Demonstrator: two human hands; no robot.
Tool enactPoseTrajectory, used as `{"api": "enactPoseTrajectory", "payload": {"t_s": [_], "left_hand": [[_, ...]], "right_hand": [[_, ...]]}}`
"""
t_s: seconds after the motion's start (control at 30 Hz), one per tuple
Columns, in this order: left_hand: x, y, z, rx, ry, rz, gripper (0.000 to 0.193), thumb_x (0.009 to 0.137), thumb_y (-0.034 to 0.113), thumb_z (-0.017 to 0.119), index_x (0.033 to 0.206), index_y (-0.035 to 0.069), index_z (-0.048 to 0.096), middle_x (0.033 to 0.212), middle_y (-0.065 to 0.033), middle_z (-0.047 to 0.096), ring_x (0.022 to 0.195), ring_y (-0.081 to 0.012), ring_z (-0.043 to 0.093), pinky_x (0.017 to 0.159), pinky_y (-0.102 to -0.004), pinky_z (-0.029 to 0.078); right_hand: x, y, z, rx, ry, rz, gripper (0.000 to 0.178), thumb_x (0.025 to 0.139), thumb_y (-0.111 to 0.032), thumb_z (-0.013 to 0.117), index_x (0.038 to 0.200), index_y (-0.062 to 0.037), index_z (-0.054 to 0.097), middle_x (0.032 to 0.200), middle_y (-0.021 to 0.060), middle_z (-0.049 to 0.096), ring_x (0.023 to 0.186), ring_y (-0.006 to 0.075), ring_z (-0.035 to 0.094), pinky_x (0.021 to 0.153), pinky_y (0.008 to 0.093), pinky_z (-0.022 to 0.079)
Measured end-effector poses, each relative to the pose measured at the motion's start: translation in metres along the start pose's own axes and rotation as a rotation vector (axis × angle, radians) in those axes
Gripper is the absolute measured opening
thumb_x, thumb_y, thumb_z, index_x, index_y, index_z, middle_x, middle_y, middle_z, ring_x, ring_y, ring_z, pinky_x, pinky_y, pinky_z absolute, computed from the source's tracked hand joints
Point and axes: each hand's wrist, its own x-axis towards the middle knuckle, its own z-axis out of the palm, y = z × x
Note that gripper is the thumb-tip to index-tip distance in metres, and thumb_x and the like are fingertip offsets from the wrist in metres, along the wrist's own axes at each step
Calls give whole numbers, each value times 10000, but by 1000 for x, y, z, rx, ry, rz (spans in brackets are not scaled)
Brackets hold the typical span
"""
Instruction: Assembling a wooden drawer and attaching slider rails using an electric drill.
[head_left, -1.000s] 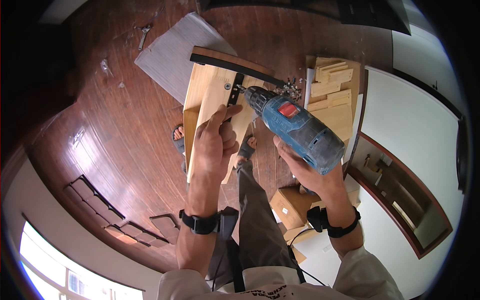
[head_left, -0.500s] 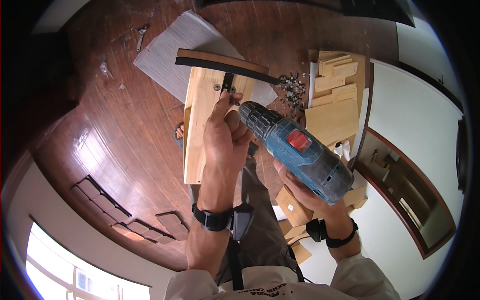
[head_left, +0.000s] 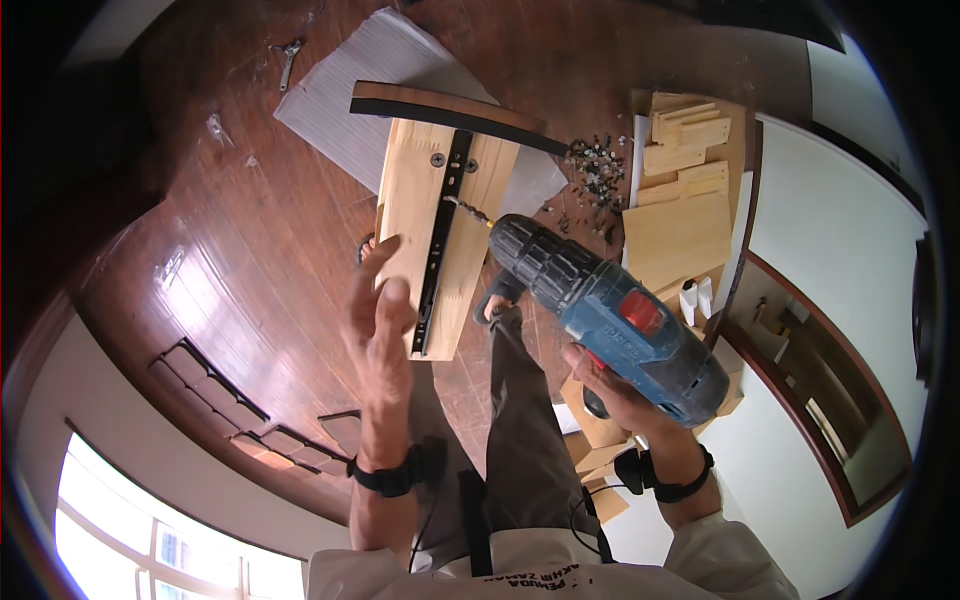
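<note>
My right hand (head_left: 622,396) grips a blue and black cordless drill (head_left: 618,318), one finger at its red trigger. From the chuck a long thin bit (head_left: 470,211) points left, its tip at the black drawer slide rail (head_left: 436,248). The rail runs lengthwise along a pale wooden board (head_left: 470,268), with a round metal fitting (head_left: 438,160) on each side near the far end. A curved-looking dark-edged panel (head_left: 455,118) stands across that end. Beside the board's left edge, my left hand (head_left: 378,325) is open and holds nothing, its fingers apart and slightly blurred.
A white foam sheet (head_left: 345,95) lies beneath the far end. Loose small hardware (head_left: 598,170) is scattered to the right, near stacked wooden pieces (head_left: 690,200). A wrench (head_left: 289,64) lies far left on the wooden floor; cardboard boxes (head_left: 600,420) stand at my right.
My left hand has pulled back from the rail toward me and left, and its fingers have opened. The drill has shifted slightly right and nearer; the rail and bit now show.
</note>
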Motion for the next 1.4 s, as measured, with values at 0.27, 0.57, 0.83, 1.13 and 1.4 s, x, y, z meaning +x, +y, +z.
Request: {"api": "enactPoseTrajectory", "payload": {"t_s": [0.27, 0.57, 0.83, 1.13, 1.4], "left_hand": [[-36, -29, -103, 1071, -153, 143, 1075, 449, 361, 949, 1388, 78, 511, 789, -59, 475, 733, -220, 481, 690, -371, 448], [-36, -65, -96, 944, -114, 183, 806, 512, 241, 924, 1235, 66, 612, 848, -88, 563, 799, -274, 559, 751, -412, 484], [-36, -73, -105, 991, -107, 204, 645, 495, 273, 936, 1017, 9, 666, 794, -97, 546, 740, -272, 563, 655, -414, 478], [-34, -81, -111, 1002, -107, 257, 647, 507, 441, 919, 914, 15, 650, 762, -86, 533, 677, -266, 557, 597, -401, 469], [-36, -83, -113, 986, -97, 250, 644, 496, 444, 920, 901, 18, 657, 762, -80, 537, 683, -259, 561, 604, -404, 467]], "right_hand": [[8, -7, 3, -66, 137, -128, 77, 932, -100, 633, 970, -36, 612, 769, 39, 599, 660, 125, 586, 612, 281, 478], [2, 7, 9, -240, 68, -251, 47, 902, -48, 659, 881, -24, 624, 770, 41, 618, 661, 123, 595, 640, 296, 491], [6, 15, 17, -433, 179, -327, 143, 890, -125, 705, 1005, -51, 663, 913, 51, 678, 813, 163, 653, 734, 309, 524], [17, 21, 18, -687, 267, -385, 320, 775, -159, 780, 1076, -101, 687, 1039, -9, 713, 935, 139, 665, 861, 302, 441], [25, 30, 26, -696, 356, -382, 283, 728, -171, 816, 975, -124, 685, 967, 0, 706, 828, 168, 630, 775, 355, 398]]}}
